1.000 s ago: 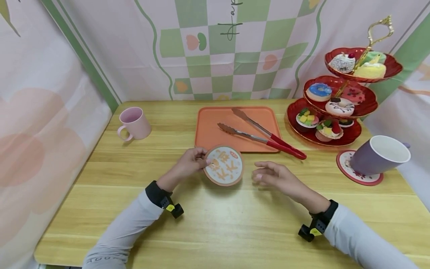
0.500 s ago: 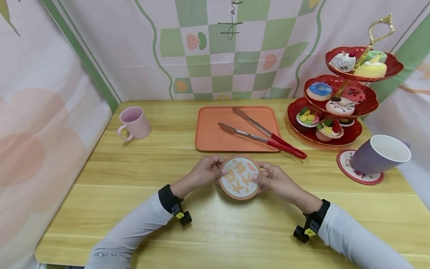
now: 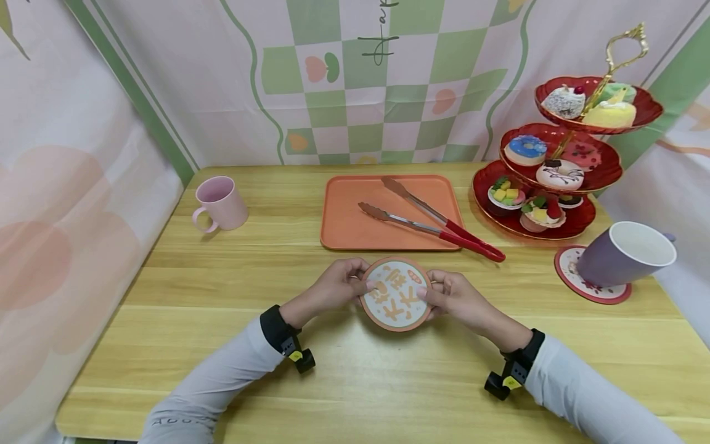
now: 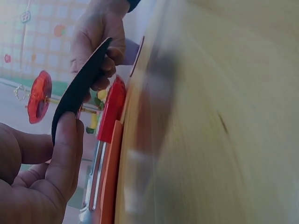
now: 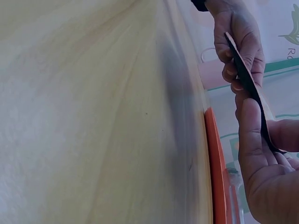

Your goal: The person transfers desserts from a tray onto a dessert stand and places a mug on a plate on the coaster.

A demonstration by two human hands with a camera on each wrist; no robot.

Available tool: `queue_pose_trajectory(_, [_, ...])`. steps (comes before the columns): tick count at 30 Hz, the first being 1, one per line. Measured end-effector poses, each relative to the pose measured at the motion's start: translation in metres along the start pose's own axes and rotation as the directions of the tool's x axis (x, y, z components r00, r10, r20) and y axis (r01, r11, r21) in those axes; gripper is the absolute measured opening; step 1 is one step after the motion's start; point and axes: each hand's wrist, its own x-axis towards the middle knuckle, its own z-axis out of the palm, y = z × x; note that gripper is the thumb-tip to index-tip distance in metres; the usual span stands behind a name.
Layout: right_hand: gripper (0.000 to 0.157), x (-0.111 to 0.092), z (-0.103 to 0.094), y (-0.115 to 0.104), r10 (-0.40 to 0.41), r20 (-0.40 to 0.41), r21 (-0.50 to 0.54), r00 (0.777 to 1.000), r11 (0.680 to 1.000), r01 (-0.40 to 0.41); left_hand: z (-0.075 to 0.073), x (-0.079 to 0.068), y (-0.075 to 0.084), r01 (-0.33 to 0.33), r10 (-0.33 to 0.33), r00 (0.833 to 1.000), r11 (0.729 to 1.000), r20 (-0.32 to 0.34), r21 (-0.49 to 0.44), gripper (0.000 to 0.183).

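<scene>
A round coaster point(image 3: 395, 308) with an orange rim and orange lettering on white is held up over the table, in front of the tray. My left hand point(image 3: 339, 285) pinches its left edge, thumb on the printed face. On the opposite edge my right hand point(image 3: 457, 300) pinches it the same way. Both wrist views show the coaster's dark underside, raised off the tabletop and slightly bent, with fingers beneath it. In the left wrist view the coaster point(image 4: 84, 79) stands edge-on between the two hands.
Behind the hands lies an orange tray point(image 3: 344, 216) with red-handled tongs point(image 3: 427, 228) across it. A pink mug point(image 3: 223, 203) stands at left. At right, a purple mug point(image 3: 616, 259) sits tilted on another coaster point(image 3: 566, 271), near a three-tier red stand point(image 3: 596, 179) of cakes.
The left hand has carried the coaster rightward and a little nearer, and the right hand has come in and taken its right edge. Over the last half second both hands stay almost still.
</scene>
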Motion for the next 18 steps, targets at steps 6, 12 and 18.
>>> queue_pose_trajectory(6, [0.032, -0.004, -0.005, 0.001, -0.042, -0.003, 0.008, 0.999, 0.999, 0.042, -0.005, 0.000, -0.004, -0.021, 0.023, 1.000, 0.996, -0.018, 0.082, 0.021])
queue_pose_trajectory(12, [0.036, -0.014, -0.015, 0.002, -0.002, -0.063, -0.009, 0.998, 1.000, 0.002, -0.022, -0.002, -0.005, -0.117, 0.121, 0.993, 0.951, 0.005, 0.285, 0.026])
queue_pose_trajectory(18, [0.037, -0.025, -0.029, 0.005, 0.016, -0.143, -0.038, 0.990, 0.999, -0.021, -0.038, -0.008, -0.001, -0.127, 0.116, 0.992, 0.908, 0.052, 0.400, 0.031])
